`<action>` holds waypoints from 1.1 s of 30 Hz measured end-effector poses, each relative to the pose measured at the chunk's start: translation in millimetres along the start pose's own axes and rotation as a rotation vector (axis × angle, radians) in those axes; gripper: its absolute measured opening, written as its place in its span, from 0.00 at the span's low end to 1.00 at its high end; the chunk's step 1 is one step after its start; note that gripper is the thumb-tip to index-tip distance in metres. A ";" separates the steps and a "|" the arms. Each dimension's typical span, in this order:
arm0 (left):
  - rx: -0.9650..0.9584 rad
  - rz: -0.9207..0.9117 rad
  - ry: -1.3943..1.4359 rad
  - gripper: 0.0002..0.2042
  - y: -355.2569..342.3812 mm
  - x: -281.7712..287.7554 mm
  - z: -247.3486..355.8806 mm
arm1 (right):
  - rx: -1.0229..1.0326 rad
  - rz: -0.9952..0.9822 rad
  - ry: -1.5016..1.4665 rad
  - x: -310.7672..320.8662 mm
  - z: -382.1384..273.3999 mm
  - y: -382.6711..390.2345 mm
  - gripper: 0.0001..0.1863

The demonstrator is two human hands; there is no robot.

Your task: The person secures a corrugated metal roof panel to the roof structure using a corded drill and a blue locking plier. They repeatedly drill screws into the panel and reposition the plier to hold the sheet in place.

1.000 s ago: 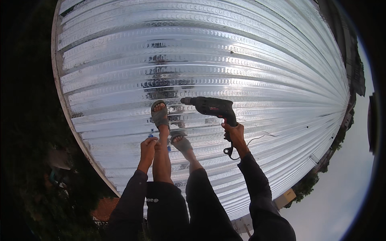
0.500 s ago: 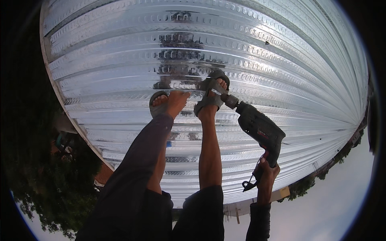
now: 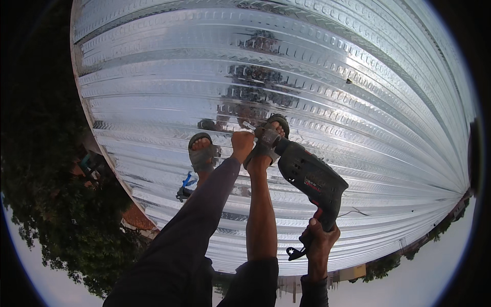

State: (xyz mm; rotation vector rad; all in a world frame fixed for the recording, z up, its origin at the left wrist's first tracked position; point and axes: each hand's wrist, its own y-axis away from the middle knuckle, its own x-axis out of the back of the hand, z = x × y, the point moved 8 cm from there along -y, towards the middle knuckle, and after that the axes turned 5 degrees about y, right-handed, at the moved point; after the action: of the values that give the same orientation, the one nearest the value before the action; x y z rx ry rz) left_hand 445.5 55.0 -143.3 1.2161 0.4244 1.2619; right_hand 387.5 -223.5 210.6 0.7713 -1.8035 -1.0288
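Note:
My right hand [image 3: 320, 234] is shut on the handle of a black corded drill [image 3: 312, 176], held out over the ribbed silver metal sheet [image 3: 332, 82]. Its metal chuck [image 3: 267, 135] and short silver bit [image 3: 249, 126] point up and left, over my right foot. My left hand [image 3: 242, 144] is closed just beside the bit, low over the sheet; what its fingers hold, if anything, is hidden. Both of my feet, in grey sandals [image 3: 200, 151], stand on the sheet. A blue and black object [image 3: 185, 184], too small to tell, lies by my left leg.
The roof's pale edge [image 3: 89, 110] curves down the left, with dark trees [image 3: 66, 235] and red roof tiles [image 3: 137, 216] beyond it. At the lower right are trees, buildings [image 3: 358, 271] and grey sky. A thin cord [image 3: 353, 211] runs behind the drill.
My left hand has moved up and right to beside the bit. The drill has tilted and moved right and down from where it was a second ago. My right foot has stepped forward.

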 end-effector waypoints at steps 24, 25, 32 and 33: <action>0.305 -0.314 1.283 0.09 -34.2 185.8 440.3 | 0.557 0.127 0.571 -82.7 -388.4 76.7 0.22; 0.299 -0.319 1.273 0.09 -44.1 192.8 447.9 | 0.583 0.112 0.567 -92.5 -392.6 74.7 0.22; 0.388 -0.194 1.266 0.08 -78.4 207.1 461.8 | 0.877 -0.014 0.622 -131.7 -454.8 71.6 0.23; 0.364 -0.218 1.264 0.08 -84.6 209.7 466.8 | 0.914 -0.016 0.642 -132.0 -460.1 70.5 0.23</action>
State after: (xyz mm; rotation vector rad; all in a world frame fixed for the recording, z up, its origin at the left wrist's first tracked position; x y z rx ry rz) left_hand 933.7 40.7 31.6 0.4671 1.6998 1.6809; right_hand 854.0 -232.5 338.6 1.4507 -1.6216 0.1354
